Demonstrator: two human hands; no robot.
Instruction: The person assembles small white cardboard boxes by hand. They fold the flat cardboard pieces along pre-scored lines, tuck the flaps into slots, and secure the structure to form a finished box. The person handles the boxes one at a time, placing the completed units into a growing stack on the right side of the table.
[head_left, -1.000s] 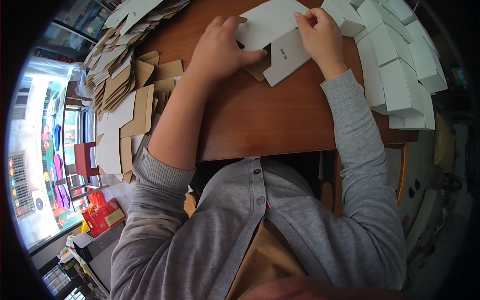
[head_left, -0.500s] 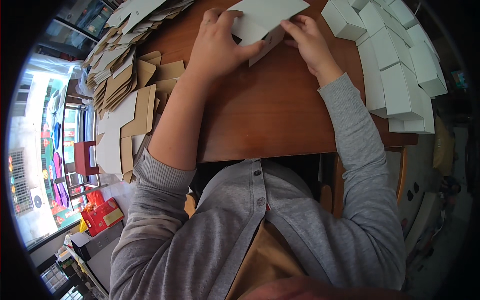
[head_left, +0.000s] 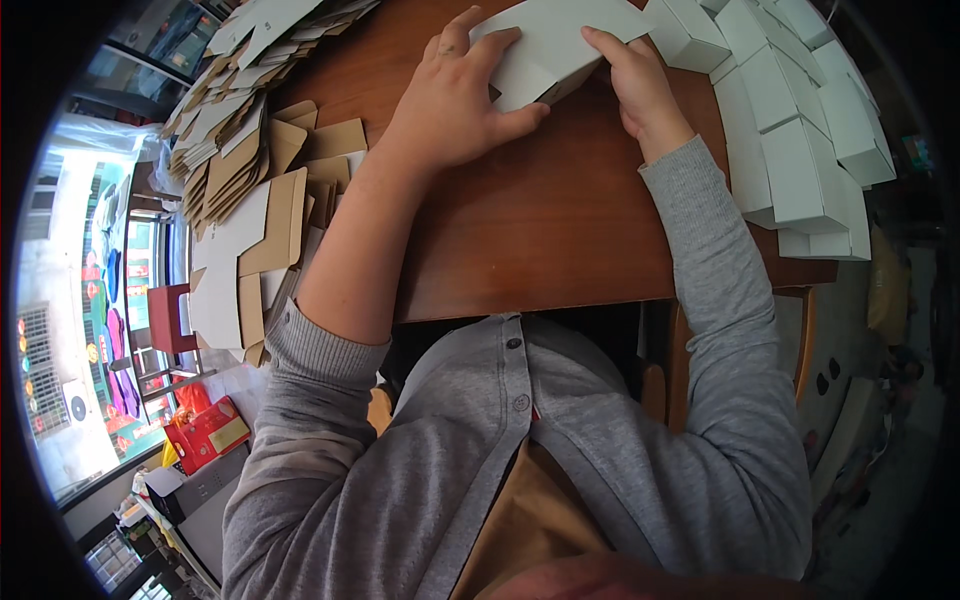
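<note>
A white cardboard box point(head_left: 565, 45) lies at the far side of the brown table, between my two hands, with its flat top panel upward. At its left end my left hand point(head_left: 462, 95) grips it, the fingers bent over the top and the thumb along the near lower corner. My right hand point(head_left: 637, 80) holds the right end, thumb pressed on the top near the edge and the other fingers hidden beneath or behind. The box's far side runs out of view at the upper edge.
Flat, unfolded cardboard blanks point(head_left: 235, 150), white and brown, are piled along the table's left side. Several folded white boxes point(head_left: 800, 175) are stacked at the right. The brown table point(head_left: 540, 225) ends just before my body. A red box point(head_left: 205, 435) stands lower left.
The near flap that hung down is now folded in against the box. The box has turned and shifted slightly right, and both hands moved with it.
</note>
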